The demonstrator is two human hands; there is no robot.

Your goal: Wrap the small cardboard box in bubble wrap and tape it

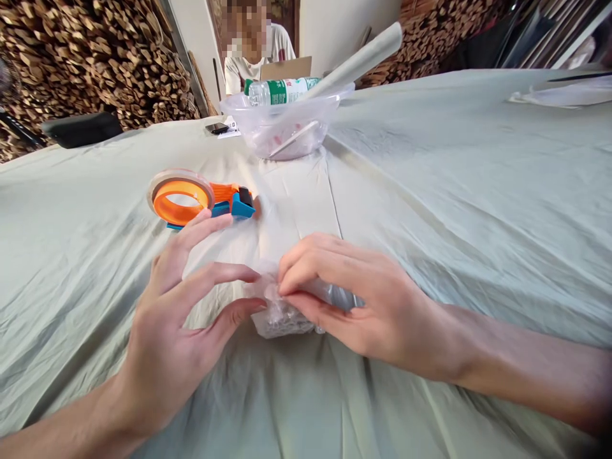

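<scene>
Your right hand (pixel 354 306) is pinched down on a small clear plastic packet (pixel 280 315) in the middle of the surface (pixel 454 191), thumb and fingers closed on its top edge, with something grey and tube-like tucked under the palm. What sits inside the packet is too blurred to tell. Your left hand (pixel 176 319) is spread wide, fingers fanned; the thumb tip and the middle finger tip just meet the packet's left side, but there is no grip there.

Just beyond your left fingertips lies an orange and blue tape dispenser (pixel 198 201), flat on the cloth with a roll of tape on it, near but apart from the packet. Farther off along the centre crease stands a clear plastic bowl (pixel 287 127); a green-labelled bottle (pixel 282 91) lies across its rim and a long pale roll (pixel 356 64) leans out of it to the right. A dark phone (pixel 217 128) rests left of the bowl. A person in a white shirt (pixel 261 54) sits at the far edge, and stacked firewood (pixel 95 57) fills the background.
</scene>
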